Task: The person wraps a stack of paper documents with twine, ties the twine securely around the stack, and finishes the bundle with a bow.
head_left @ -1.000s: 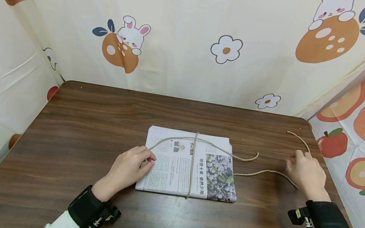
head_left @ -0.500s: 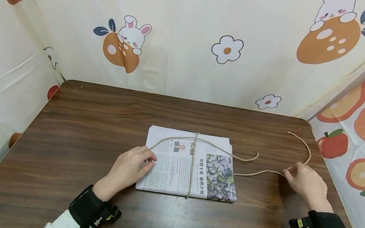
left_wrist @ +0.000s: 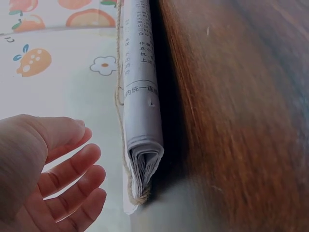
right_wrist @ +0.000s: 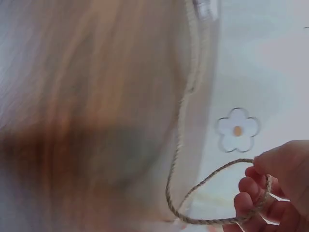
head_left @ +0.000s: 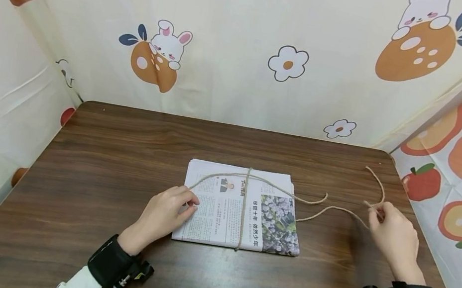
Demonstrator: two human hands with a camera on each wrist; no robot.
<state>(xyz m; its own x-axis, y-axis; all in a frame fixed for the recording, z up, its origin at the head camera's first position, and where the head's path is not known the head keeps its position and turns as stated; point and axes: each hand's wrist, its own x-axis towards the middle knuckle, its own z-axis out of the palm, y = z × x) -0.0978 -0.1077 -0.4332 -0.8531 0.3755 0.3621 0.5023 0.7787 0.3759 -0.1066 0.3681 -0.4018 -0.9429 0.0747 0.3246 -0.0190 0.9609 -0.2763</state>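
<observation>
at the frame's right, my right fingers (right_wrist: 248,186) pinch the twine (head_left: 340,209); my left fingers (left_wrist: 91,176), loosely curved and gripping nothing, sit beside the newspaper bundle (head_left: 211,216) just below centre. i'd press its left edge, then draw the slack gently so nothing slides.

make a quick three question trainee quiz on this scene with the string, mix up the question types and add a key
1. Fill the gap: two strands of string cross on top of the folded (blank).
2. True or false: the left hand holds no string.
3. Choose one. The right hand pinches:
a) a pen
b) the string
c) tape

Key: 1. newspaper; 2. true; 3. b
</observation>
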